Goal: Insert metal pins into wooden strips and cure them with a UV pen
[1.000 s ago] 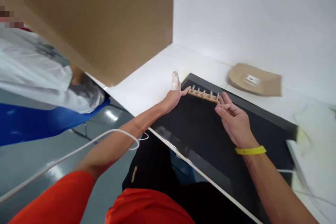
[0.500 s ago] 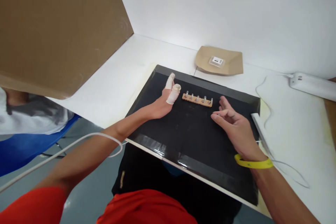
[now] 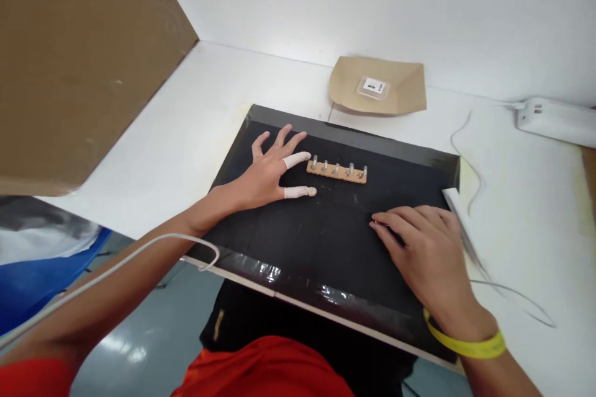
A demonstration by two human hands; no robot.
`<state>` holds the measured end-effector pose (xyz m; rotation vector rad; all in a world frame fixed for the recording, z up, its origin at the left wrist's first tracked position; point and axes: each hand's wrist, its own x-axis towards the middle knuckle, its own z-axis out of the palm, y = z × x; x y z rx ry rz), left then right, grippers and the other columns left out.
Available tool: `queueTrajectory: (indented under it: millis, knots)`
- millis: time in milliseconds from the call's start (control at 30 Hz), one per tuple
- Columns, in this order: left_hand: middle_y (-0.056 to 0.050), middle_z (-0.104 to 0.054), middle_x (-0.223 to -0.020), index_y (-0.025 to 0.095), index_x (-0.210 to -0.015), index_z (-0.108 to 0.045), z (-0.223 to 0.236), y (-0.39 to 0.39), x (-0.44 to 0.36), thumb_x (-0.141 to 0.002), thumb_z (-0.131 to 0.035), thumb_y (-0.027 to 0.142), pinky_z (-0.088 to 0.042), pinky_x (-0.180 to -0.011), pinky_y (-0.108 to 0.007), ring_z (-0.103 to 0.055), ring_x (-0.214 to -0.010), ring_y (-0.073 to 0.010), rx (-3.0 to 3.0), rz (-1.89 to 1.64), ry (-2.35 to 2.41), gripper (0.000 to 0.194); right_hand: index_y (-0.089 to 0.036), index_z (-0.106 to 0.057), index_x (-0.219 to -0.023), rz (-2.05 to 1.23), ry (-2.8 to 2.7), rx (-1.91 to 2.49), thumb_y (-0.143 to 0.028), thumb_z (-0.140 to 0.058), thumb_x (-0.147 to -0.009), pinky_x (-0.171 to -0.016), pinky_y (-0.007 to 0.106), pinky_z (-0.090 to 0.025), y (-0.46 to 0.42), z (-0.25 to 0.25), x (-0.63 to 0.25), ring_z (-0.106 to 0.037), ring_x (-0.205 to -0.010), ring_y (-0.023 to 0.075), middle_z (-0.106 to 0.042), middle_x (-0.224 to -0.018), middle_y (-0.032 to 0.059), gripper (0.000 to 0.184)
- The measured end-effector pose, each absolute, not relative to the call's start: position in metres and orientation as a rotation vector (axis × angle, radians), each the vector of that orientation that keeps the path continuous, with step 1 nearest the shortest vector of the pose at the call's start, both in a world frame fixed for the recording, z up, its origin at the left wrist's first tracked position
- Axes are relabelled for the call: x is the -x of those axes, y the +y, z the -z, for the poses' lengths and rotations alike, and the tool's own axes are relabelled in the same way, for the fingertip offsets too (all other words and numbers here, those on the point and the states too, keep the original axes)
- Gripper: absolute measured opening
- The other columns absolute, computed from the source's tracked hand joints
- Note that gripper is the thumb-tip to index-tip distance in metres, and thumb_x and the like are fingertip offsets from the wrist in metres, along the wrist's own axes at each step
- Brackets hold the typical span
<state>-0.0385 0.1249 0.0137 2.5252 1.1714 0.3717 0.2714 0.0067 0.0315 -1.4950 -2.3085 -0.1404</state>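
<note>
A small tan strip [image 3: 329,170] carrying a row of several short clear upright pieces with metal bits lies on a black mat [image 3: 298,229]. My left hand [image 3: 270,173] is spread at its left end, with white finger cots on the thumb and index finger; the index tip is close to the strip, and I cannot tell if it touches. My right hand [image 3: 421,245], with a yellow wristband, is low over the mat to the right. Its thumb and index finger pinch a tiny shiny metal piece [image 3: 376,222], mostly hidden by the fingertips.
Behind the mat stands an open brown paper tray [image 3: 405,90] holding a small clear labelled case [image 3: 373,87]. A white power strip [image 3: 554,119] and a white bar [image 3: 454,201] with thin cables are on the right. A brown cardboard panel [image 3: 84,62] rises at the left.
My left hand has turned palm down and spread its fingers beside the strip. My right hand has rolled over, palm down, and lowered toward the mat, still pinching. The camera view has shifted slightly.
</note>
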Motion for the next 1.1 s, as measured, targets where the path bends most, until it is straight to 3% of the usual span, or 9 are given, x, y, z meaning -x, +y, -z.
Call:
queueTrajectory:
  millis: [200, 333, 433, 700, 900, 1100]
  knots:
    - [-0.013, -0.035, -0.174, 0.030, -0.128, -0.074, -0.007, 0.155, 0.026, -0.089, -0.082, 0.054, -0.007, -0.127, -0.069, -0.014, -0.166, -0.0439, -2.528, -0.378, 1.114, 0.046, -0.019, -0.073, -0.103, 0.005, -2.297, 1.423, -0.018, -0.068, -0.099, -0.084, 0.041, -0.045, 0.014, -0.025, -0.265, -0.062, -0.087, 0.0229, -0.078, -0.096, 0.0059, 0.007]
    - [-0.005, -0.036, -0.174, 0.036, -0.115, -0.081, -0.008, 0.158, 0.025, -0.087, -0.079, 0.064, -0.008, -0.126, -0.068, -0.010, -0.166, -0.0442, -2.479, -0.397, 1.147, 0.039, -0.022, -0.070, -0.109, -0.133, -2.235, 1.440, -0.015, -0.068, -0.098, -0.084, 0.041, -0.048, 0.007, -0.021, -0.262, -0.065, -0.089, 0.0221, -0.078, -0.099, 0.0056, 0.013]
    - [-0.003, -0.038, -0.173, 0.039, -0.116, -0.081, -0.012, 0.156, 0.026, -0.086, -0.076, 0.070, -0.009, -0.127, -0.066, -0.011, -0.167, -0.0424, -2.453, -0.393, 1.156, 0.044, -0.024, -0.068, -0.113, -0.154, -2.217, 1.477, -0.007, -0.064, -0.097, -0.083, 0.041, -0.048, 0.000, -0.019, -0.260, -0.065, -0.087, 0.0221, -0.078, -0.099, 0.0053, 0.024]
    - [-0.002, -0.049, -0.167, 0.036, -0.104, -0.084, -0.014, 0.156, 0.029, -0.099, -0.071, 0.048, -0.012, -0.129, -0.059, -0.026, -0.164, -0.0348, -2.420, -0.448, 1.108, 0.018, -0.014, -0.063, -0.130, -0.029, -2.328, 1.522, -0.008, -0.062, -0.098, -0.079, 0.043, -0.046, -0.006, -0.018, -0.251, -0.062, -0.082, 0.0256, -0.078, -0.099, 0.0106, 0.033]
    - [-0.003, -0.061, -0.157, 0.035, -0.098, -0.084, -0.007, 0.156, 0.028, -0.102, -0.067, 0.043, -0.013, -0.128, -0.058, -0.036, -0.161, -0.0311, -2.401, -0.580, 1.070, 0.019, -0.012, -0.059, -0.136, 0.015, -2.429, 1.434, -0.009, -0.065, -0.098, -0.080, 0.043, -0.048, -0.002, -0.024, -0.263, -0.063, -0.082, 0.0247, -0.079, -0.103, 0.0109, 0.039]
    - [-0.003, -0.063, -0.154, 0.035, -0.098, -0.085, -0.005, 0.158, 0.026, -0.103, -0.065, 0.039, -0.012, -0.126, -0.061, -0.039, -0.159, -0.0327, -2.376, -0.605, 1.049, 0.021, -0.020, -0.055, -0.145, -0.083, -2.355, 1.452, -0.014, -0.064, -0.099, -0.080, 0.040, -0.054, 0.007, -0.023, -0.306, -0.066, -0.085, 0.0243, -0.077, -0.098, 0.0082, 0.048]
